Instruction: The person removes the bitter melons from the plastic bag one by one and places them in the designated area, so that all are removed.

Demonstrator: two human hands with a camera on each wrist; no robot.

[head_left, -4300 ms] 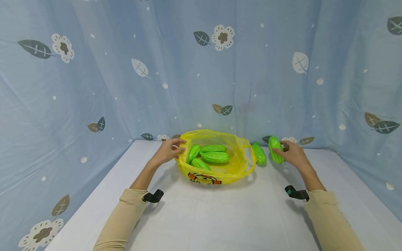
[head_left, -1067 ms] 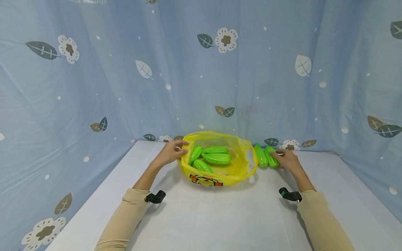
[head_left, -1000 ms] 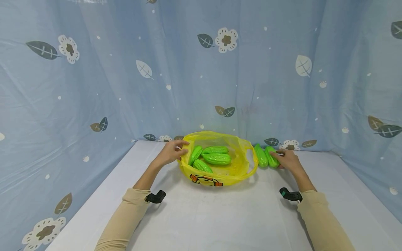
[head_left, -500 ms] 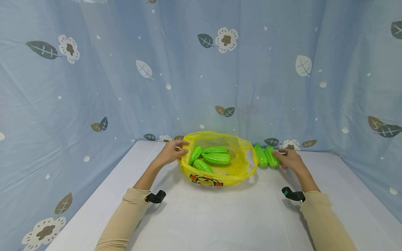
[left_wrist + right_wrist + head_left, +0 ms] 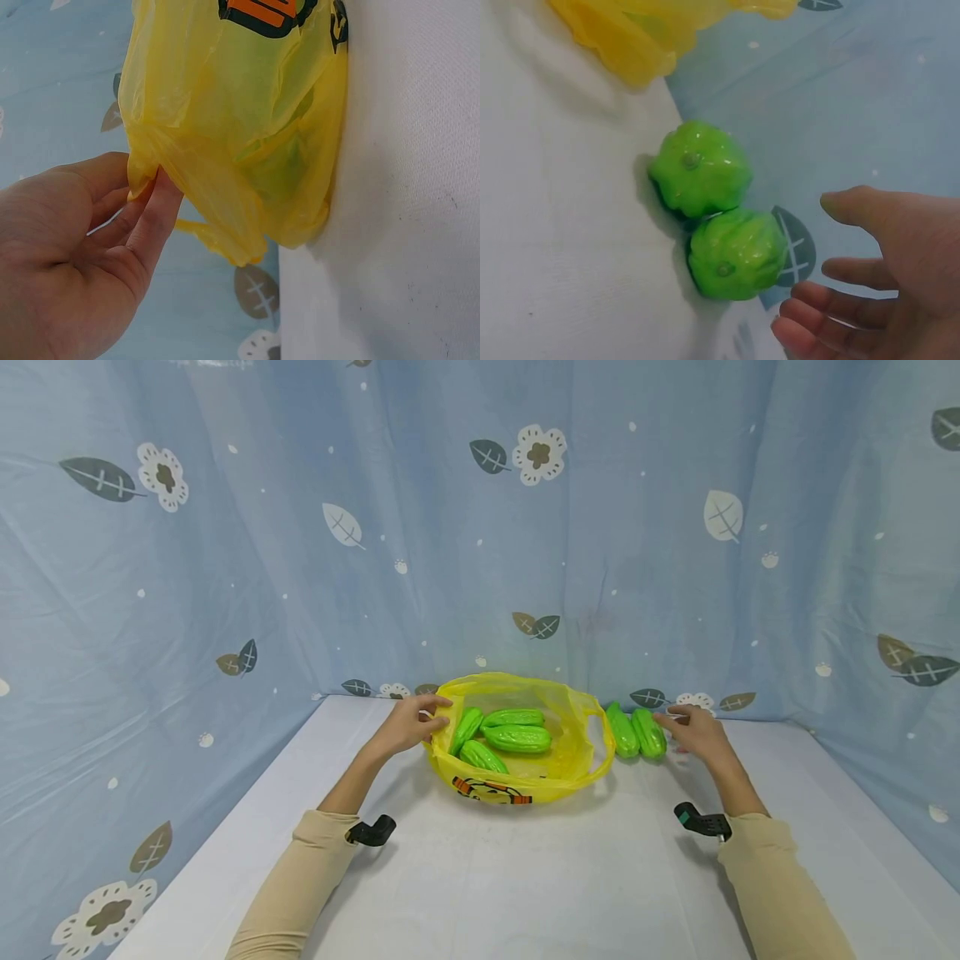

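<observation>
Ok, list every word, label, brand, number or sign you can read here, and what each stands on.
Readable text: none.
Yellow bag: black-and-orange print, partly out of sight; no letters can be made out.
Blue curtain: pale marks at the top edge, cut off and too blurred to read.

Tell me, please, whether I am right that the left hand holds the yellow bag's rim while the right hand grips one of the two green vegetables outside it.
Not quite: the right hand grips neither green vegetable outside; the right wrist view shows it apart from both. The left hand does hold the yellow bag by its rim.
</observation>
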